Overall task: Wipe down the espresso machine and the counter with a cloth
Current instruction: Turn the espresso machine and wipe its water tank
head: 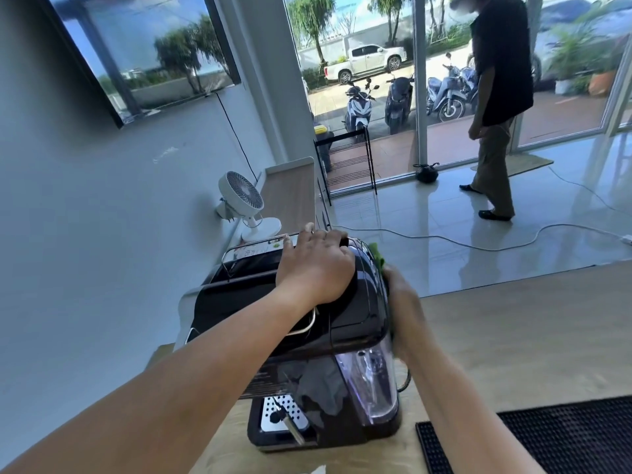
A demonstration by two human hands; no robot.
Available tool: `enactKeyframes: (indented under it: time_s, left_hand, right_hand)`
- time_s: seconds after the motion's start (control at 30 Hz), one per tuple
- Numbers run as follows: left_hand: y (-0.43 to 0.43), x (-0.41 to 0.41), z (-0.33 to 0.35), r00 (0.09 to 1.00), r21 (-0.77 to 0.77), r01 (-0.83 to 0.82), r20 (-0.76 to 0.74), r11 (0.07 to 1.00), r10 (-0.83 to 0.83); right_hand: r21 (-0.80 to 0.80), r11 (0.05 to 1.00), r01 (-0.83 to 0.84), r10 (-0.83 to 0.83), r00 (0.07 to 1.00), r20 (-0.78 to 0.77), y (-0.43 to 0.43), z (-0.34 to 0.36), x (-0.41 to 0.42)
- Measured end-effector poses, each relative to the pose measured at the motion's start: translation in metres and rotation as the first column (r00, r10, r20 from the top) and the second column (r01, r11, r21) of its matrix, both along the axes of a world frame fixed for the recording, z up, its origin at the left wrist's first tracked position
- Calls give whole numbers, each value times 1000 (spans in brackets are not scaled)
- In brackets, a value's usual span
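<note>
Status: machine wipe in progress; counter wipe not yet begun, as judged from the present positions.

1. Fan (241, 196): stands at the far left of the counter (513, 336), behind the machine (342, 323). Not part of the task.
2. Machine: sits at the near left of the counter, with the drip tray (273, 415) facing near.
3. Left hand (314, 265): lies palm-down on the machine top, fingers spread and relaxed toward the far edge. It grips nothing and appears to brace the unit.
4. Cloth (378, 253): green, pressed against the right side wall of the machine. Only its far end shows.
5. Right hand (403, 302): presses the cloth to that wall. The fingers are hidden, so it cannot be told whether they curl round the cloth.
6. Remaining, by estimate: the machine's front, tray and left side, then the counter around the mat (547, 436) at the near right. Which surfaces are already clean cannot be determined
</note>
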State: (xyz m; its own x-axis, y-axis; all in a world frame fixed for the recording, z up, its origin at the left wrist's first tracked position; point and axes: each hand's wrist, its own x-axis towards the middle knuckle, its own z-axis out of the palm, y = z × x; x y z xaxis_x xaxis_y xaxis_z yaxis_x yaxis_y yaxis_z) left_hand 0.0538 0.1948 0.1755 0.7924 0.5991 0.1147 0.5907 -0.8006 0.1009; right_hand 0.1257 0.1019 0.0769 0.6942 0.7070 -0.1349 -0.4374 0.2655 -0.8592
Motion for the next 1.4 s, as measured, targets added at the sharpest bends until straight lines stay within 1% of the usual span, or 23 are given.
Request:
enactKeyframes:
  time_s: [0.07,0.13,0.17,0.23,0.3,0.43,0.5,0.57,0.6,0.7,0.77,0.87,0.93,1.03,1.1,1.13,1.2,1.27,1.33,1.4]
  left_hand:
    - [-1,0,0,1000,4,-3,-4,1000,3]
    - [-1,-1,0,1000,10,-3,-6,1000,3]
    - [0,-1,0,1000,13,-2,-7,1000,2]
    - [0,-1,0,1000,15,-2,-7,1000,2]
    - [1,0,0,1000,12,-2,-5,1000,2]
    - [2,0,-1,1000,7,-11,-10,1000,11]
    - [3,0,-2,1000,-2,-19,-16,1000,19]
    - [3,0,-2,1000,-10,-23,-17,1000,23]
    - [3,0,-3,1000,-10,-23,-19,1000,22]
    - [1,-2,-1,1000,-17,-12,-14,1000,12]
    - [-1,-2,-1,1000,-12,-8,-19,1000,7]
    - [-3,-5,3,1000,-32,1,-14,999,-2]
    - [-5,-5,4,1000,-46,-2,-19,999,1]
    - [-7,-7,5,999,-46,2,-37,999,-3]
    - [-8,-8,6,999,-37,10,-47,999,-12]
    - [-9,-10,7,999,-40,19,-49,999,-21]
    - [-9,-14,11,998,-77,53,-31,996,-55]
    - [-9,-15,16,996,-144,88,16,986,-86]
    - [-6,-17,23,993,-197,110,72,974,-98]
    - [5,-19,31,989,-172,125,99,977,-110]
  right_hand:
    - [5,1000,-7,7,999,41,11,21,13]
    - [-51,998,-33,36,998,55,21,27,25]
    - [-55,998,-39,43,997,61,25,25,28]
    - [-120,989,-87,94,994,59,31,11,35]
    - [-171,977,-130,136,990,22,27,-4,31]
    - [-302,950,-78,65,996,-54,15,-46,12]
    - [-320,946,-51,27,996,-79,6,-59,1]
    - [-325,944,-60,33,995,-89,-5,-58,-11]
    - [-328,943,-64,37,995,-88,-12,-59,-17]
    - [-376,927,-3,7,1000,9,-34,-57,-37]
    - [-361,932,6,1,1000,17,-44,-57,-52]
    - [-341,937,70,-85,996,-28,-54,-54,-78]
    - [-303,944,132,-145,989,-21,-58,-50,-93]
    - [-266,950,165,-173,985,-5,-63,-37,-115]
    - [-274,940,204,-196,979,56,-66,-26,-125]
    - [-272,931,243,-217,968,124,-68,-21,-129]
    - [-234,904,358,-297,919,259,-75,-10,-134]
    - [-197,855,480,-414,860,297,-86,4,-137]
    - [-169,808,564,-515,816,261,-98,18,-140]
    - [-122,812,571,-558,820,127,-106,32,-145]
